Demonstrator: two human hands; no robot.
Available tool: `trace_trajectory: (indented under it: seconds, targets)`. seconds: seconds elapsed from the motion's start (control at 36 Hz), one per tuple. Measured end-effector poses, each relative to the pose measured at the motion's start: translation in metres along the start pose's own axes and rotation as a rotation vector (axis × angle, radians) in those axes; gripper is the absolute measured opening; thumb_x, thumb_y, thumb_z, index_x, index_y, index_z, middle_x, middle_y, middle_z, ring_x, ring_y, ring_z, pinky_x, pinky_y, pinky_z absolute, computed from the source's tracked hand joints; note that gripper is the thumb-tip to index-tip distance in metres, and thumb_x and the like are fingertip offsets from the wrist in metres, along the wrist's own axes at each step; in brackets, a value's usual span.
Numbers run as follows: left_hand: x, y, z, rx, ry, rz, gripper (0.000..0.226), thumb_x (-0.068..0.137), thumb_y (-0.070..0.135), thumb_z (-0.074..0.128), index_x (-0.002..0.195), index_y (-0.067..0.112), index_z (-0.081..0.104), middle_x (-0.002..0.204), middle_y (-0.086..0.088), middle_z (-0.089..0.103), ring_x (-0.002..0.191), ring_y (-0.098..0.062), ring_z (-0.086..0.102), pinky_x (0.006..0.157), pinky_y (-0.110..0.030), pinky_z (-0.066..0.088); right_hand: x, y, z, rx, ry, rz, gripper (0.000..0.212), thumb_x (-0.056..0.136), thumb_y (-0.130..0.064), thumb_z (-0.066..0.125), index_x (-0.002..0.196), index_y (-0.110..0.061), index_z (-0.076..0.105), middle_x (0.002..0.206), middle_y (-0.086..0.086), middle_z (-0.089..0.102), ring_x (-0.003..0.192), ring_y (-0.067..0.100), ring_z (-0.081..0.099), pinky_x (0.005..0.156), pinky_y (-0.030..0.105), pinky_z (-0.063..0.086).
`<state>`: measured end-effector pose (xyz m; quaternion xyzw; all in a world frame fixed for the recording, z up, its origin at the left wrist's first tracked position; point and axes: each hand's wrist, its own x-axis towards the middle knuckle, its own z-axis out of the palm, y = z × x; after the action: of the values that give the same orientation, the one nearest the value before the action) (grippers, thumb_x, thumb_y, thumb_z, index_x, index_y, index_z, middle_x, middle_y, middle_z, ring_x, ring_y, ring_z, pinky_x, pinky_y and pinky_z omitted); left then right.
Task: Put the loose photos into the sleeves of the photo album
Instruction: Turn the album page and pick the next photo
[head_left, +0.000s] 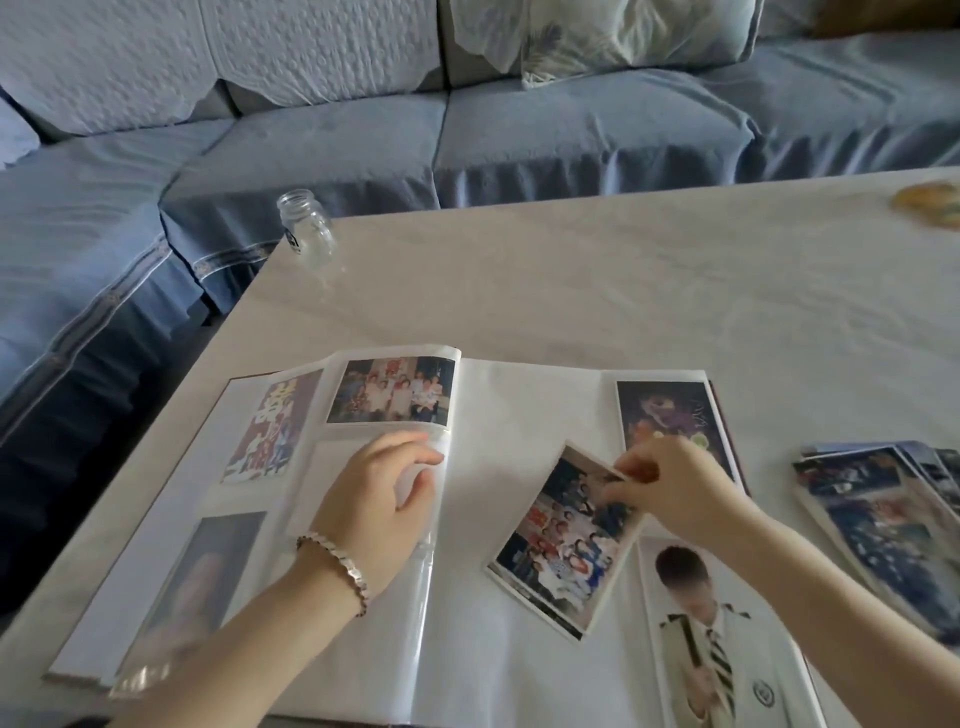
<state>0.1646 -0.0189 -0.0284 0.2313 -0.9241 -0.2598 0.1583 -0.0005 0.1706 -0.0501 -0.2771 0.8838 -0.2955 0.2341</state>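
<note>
Right hand (670, 488) pinches the loose photo (566, 540) by its top corner, tilted on the right page of the album (519, 410). Left hand (379, 493) seems (blurry) to pinch open a left-page sleeve (317, 483). If it goes in skewed, a corner probably snags and creases.

One wide-angle head-worn view looks forward and down from close over the counter (571, 291) and open photo album (511, 415). It faces a blue sofa (571, 130) beyond.
</note>
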Motion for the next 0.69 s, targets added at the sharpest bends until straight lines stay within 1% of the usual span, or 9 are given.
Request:
trace_trajectory:
  seconds: [0.08, 0.17, 0.22, 0.25, 0.33, 0.44, 0.58, 0.64, 0.69]
  targets:
    - [-0.003, 0.006, 0.0, -0.09, 0.024, -0.008, 0.024, 0.085, 0.0, 0.059, 0.093, 0.021, 0.067, 0.099, 0.017, 0.059, 0.093, 0.004, 0.055, 0.083, 0.007, 0.03, 0.0, 0.005, -0.012, 0.312, 0.109, 0.051, 0.018, 0.079, -0.017, 0.071, 0.064, -0.024, 0.064, 0.068, -0.005, 0.064, 0.068, 0.017, 0.059, 0.062, 0.023, 0.047]
    - [-0.004, 0.015, 0.002, -0.311, -0.019, -0.143, 0.026, 0.086, 0.011, 0.063, 0.09, 0.036, 0.058, 0.094, 0.018, 0.064, 0.087, 0.008, 0.061, 0.079, -0.002, 0.043, 0.0, 0.006, -0.025, 0.658, 0.233, 0.152, 0.011, 0.08, -0.013, 0.069, 0.07, -0.016, 0.068, 0.066, 0.004, 0.069, 0.072, 0.026, 0.066, 0.071, 0.036, 0.056]
    - [-0.003, 0.025, 0.003, -0.506, -0.075, -0.291, 0.022, 0.078, 0.031, 0.072, 0.096, 0.032, 0.059, 0.093, 0.008, 0.07, 0.086, -0.001, 0.066, 0.081, -0.018, 0.052, -0.001, 0.003, -0.029, 0.815, 0.267, 0.173, 0.003, 0.079, -0.011, 0.069, 0.077, -0.01, 0.07, 0.067, 0.005, 0.071, 0.074, 0.026, 0.068, 0.069, 0.033, 0.059]
    - [-0.002, 0.03, 0.003, -0.611, -0.11, -0.363, 0.037, 0.07, 0.041, 0.075, 0.102, 0.027, 0.06, 0.092, 0.003, 0.071, 0.085, -0.007, 0.068, 0.079, -0.025, 0.055, -0.003, 0.0, -0.03, 0.866, 0.285, 0.169, 0.003, 0.08, -0.011, 0.068, 0.079, -0.009, 0.07, 0.069, 0.005, 0.072, 0.074, 0.025, 0.069, 0.066, 0.029, 0.059]
    - [0.0, 0.045, 0.001, -0.889, -0.236, -0.504, 0.049, 0.062, 0.04, 0.066, 0.106, 0.022, 0.056, 0.093, -0.006, 0.073, 0.084, -0.022, 0.071, 0.073, -0.036, 0.058, -0.013, -0.015, -0.029, 0.976, 0.311, 0.13, 0.003, 0.08, -0.011, 0.067, 0.078, -0.01, 0.07, 0.074, 0.008, 0.072, 0.07, 0.019, 0.069, 0.06, 0.024, 0.058]
    - [-0.002, 0.049, 0.0, -0.831, -0.143, -0.469, 0.025, 0.082, 0.014, 0.063, 0.106, 0.016, 0.057, 0.085, -0.006, 0.073, 0.077, -0.021, 0.071, 0.062, -0.043, 0.059, -0.027, -0.036, -0.017, 0.938, 0.262, 0.022, 0.008, 0.082, -0.012, 0.064, 0.077, -0.015, 0.069, 0.07, 0.001, 0.073, 0.064, 0.011, 0.069, 0.057, 0.019, 0.056]
    - [-0.007, 0.029, -0.012, -0.793, 0.112, -0.44, 0.016, 0.088, 0.003, 0.055, 0.101, 0.012, 0.058, 0.08, -0.004, 0.069, 0.063, -0.014, 0.069, 0.043, -0.027, 0.054, -0.031, -0.062, 0.004, 0.76, 0.191, -0.089, 0.021, 0.091, -0.022, 0.053, 0.074, -0.023, 0.066, 0.066, -0.01, 0.071, 0.063, 0.008, 0.069, 0.057, 0.018, 0.055]
    - [-0.009, 0.014, -0.021, -0.774, 0.245, -0.441, 0.019, 0.09, 0.003, 0.054, 0.097, 0.019, 0.057, 0.08, -0.001, 0.067, 0.058, -0.013, 0.068, 0.041, -0.025, 0.053, -0.03, -0.07, 0.014, 0.652, 0.157, -0.113, 0.024, 0.093, -0.029, 0.047, 0.081, -0.023, 0.066, 0.07, -0.008, 0.072, 0.067, 0.006, 0.068, 0.064, 0.02, 0.056]
    - [-0.011, -0.008, -0.03, -0.711, 0.36, -0.463, 0.025, 0.092, 0.002, 0.051, 0.109, 0.02, 0.054, 0.088, -0.004, 0.067, 0.06, -0.016, 0.068, 0.042, -0.024, 0.053, -0.027, -0.073, 0.027, 0.465, 0.132, -0.164, 0.025, 0.095, -0.034, 0.043, 0.095, -0.025, 0.066, 0.088, -0.007, 0.072, 0.081, 0.007, 0.067, 0.078, 0.025, 0.055]
